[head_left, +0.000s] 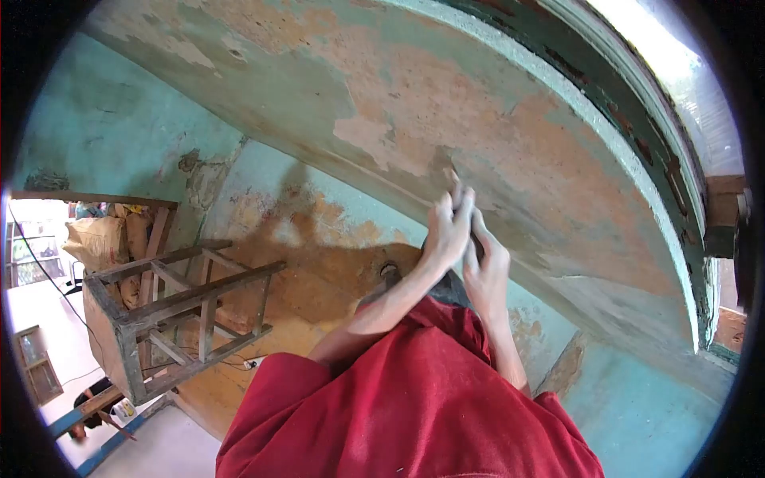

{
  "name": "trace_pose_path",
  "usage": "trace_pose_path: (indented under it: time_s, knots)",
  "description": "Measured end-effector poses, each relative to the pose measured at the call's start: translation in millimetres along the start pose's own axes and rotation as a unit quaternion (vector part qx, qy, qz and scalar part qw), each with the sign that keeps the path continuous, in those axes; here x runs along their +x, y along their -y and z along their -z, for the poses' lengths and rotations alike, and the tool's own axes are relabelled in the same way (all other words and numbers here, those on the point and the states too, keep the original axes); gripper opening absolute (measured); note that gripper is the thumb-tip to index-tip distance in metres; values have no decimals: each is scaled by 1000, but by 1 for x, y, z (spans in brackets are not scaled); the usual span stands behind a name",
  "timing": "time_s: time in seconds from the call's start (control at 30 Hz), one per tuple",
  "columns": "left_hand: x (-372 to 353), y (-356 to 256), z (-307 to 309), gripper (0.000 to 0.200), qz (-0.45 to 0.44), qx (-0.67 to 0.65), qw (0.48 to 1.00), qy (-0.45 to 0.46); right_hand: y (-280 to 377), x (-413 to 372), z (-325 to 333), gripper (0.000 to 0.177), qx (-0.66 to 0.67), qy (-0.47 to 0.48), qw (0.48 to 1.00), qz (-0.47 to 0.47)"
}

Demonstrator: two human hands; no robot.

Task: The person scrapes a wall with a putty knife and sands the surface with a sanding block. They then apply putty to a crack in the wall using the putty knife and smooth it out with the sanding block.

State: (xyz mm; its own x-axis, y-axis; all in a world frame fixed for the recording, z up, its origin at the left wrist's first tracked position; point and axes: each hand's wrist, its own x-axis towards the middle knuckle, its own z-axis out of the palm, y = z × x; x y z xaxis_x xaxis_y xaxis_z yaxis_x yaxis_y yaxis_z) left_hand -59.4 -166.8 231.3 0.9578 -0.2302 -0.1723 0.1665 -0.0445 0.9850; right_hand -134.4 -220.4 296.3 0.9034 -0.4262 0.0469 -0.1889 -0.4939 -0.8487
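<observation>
Head view: we seem mid-scraping, thin tool [453, 177] at or near patchy plaster [486, 119]. Next move likely calls for steady pressure, tip against plaster. Left hand [449, 233] looks closed, fingers pinched round tool. Right hand [488, 275] curled just beside left; we cannot tell whether it clamps tool too. Wooden stool [107, 323] well apart, to our left.

From where I sit, I can make out no readable lettering, label, brand, number or sign anywhere in the head view; nothing legible reaches me.
</observation>
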Motion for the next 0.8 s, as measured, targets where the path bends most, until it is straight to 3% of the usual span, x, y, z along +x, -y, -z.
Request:
trace_pose_path:
  time_s: [0.03, 0.1, 0.17, 0.23, 0.33, 0.43, 0.47, 0.6, 0.7, 0.73, 0.8]
  knots:
    - [0, -2, -7, 46, -22, 4, 1000, -9, 1, 3, 5, 44, 0, -24, 999, 31]
    - [2, -3, -8, 50, -33, -1, 999, -8, -2, 9, 4, 43, 44, -14, 999, -17]
    - [17, -5, 7, 51, 29, -46, 998, -21, -15, 18, -15, 44, -16, 3, 1000, 20]
    - [9, 1, 10, 50, 50, -5, 999, -3, -6, 8, -10, 45, -10, 10, 1000, 13]
    - [5, 0, -8, 47, -26, -11, 1000, -11, 0, 11, 5, 46, 8, -6, 1000, 28]
    - [20, 8, 8, 46, 61, -32, 998, -2, -20, 16, -18, 46, -33, 9, 999, 5]
    - [18, 10, 10, 46, 65, -43, 997, -6, -23, 12, -20, 47, -42, 0, 998, 53]
    - [10, 15, -10, 42, 8, -3, 1000, -6, -18, 7, -1, 45, -14, -10, 1000, 9]
    - [20, 23, 5, 41, 89, -78, 993, -11, -31, 16, -24, 44, -46, 4, 998, 41]
    - [25, 30, 11, 41, 90, -34, 995, 3, -33, 15, -28, 44, -49, -7, 996, 74]
    - [8, 24, 0, 40, 62, -19, 998, -12, -20, 5, -14, 44, -33, -3, 999, 40]
